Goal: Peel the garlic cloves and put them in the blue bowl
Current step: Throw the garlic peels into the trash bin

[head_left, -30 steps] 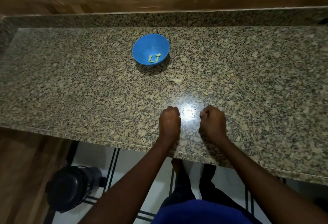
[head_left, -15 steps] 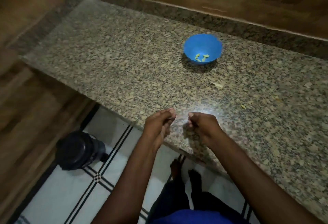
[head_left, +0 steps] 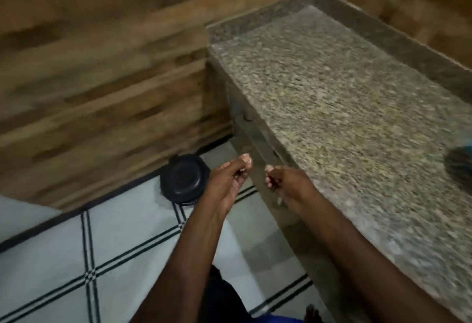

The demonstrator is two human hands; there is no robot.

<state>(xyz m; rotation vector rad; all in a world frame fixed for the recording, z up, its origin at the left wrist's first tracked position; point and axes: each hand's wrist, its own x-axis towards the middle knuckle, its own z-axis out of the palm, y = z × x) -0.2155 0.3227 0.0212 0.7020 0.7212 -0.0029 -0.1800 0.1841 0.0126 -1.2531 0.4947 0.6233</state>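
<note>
The picture is blurred by motion. Only a sliver of the blue bowl (head_left: pixel 469 145) shows at the right edge on the granite counter (head_left: pixel 332 108); its contents are out of view. My left hand (head_left: pixel 227 182) hangs past the counter's front edge, above the floor, with its fingertips pinched together. My right hand (head_left: pixel 283 182) is close beside it at the counter's edge, fingers curled in. I see nothing held in either hand. No garlic cloves are visible.
A round black container (head_left: pixel 184 179) stands on the white tiled floor (head_left: pixel 51 258) just left of my left hand. A wood-panelled wall (head_left: pixel 102 67) meets the counter's left end. My legs and a foot show at the bottom.
The view has swung left and down, so the bowl has slid to the right edge. Both hands have come off the counter and now hang over its front edge, still closed.
</note>
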